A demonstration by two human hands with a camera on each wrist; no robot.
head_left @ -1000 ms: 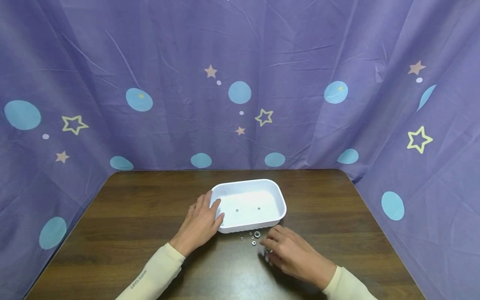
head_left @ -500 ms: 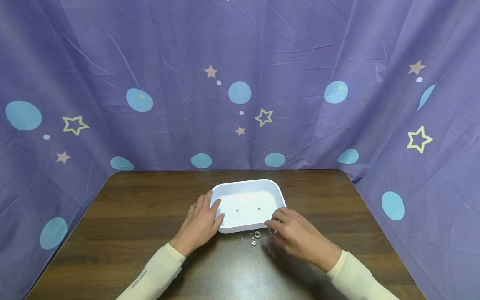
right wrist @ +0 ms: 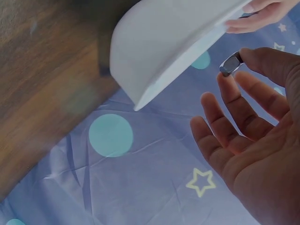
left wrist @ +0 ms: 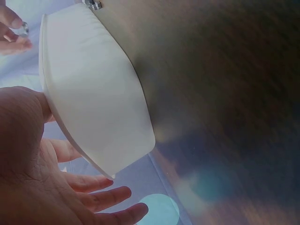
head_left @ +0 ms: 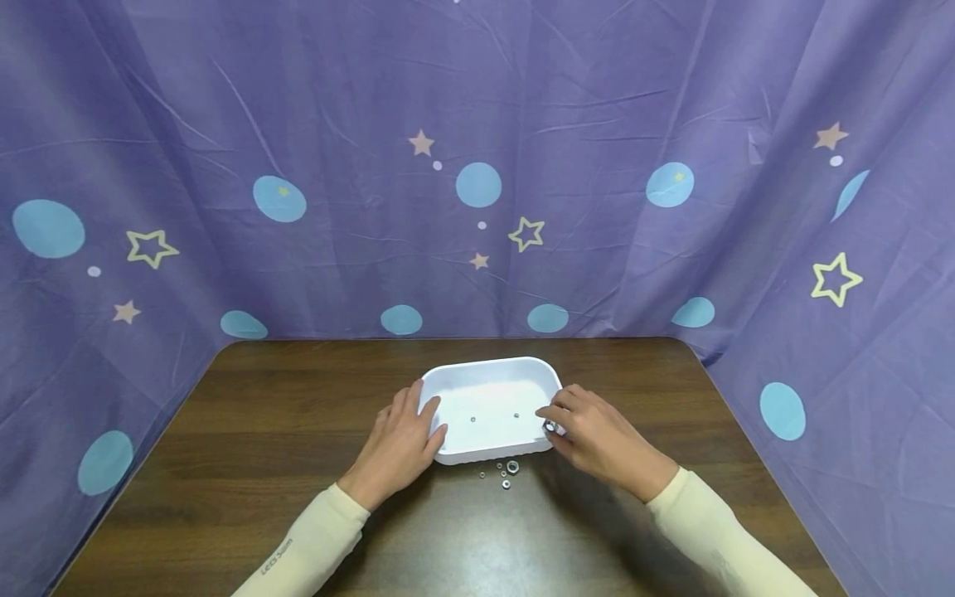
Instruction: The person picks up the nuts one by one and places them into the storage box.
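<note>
My right hand [head_left: 600, 435] pinches a large metal hex nut [right wrist: 229, 66] between thumb and fingertips, over the right end of a white plastic tray [head_left: 485, 454]. In the right wrist view the other fingers of that hand are spread and loosely bent. At the tray's left end my left hand [head_left: 395, 444] rests on the rim, its fingers relaxed and spread. Two small nuts, a left one [head_left: 473, 419] and a right one [head_left: 516, 415], lie on the tray floor.
In front of the tray on the brown wooden table [head_left: 298, 414] lie several nuts of different sizes, the biggest a hex nut [head_left: 512, 468]. A purple curtain [head_left: 477, 99] with stars and dots hangs behind the table and at its sides.
My right hand has lifted the large nut from the table in front of the tray and carried it up and forward over the tray's right end. The left hand has stayed put.
</note>
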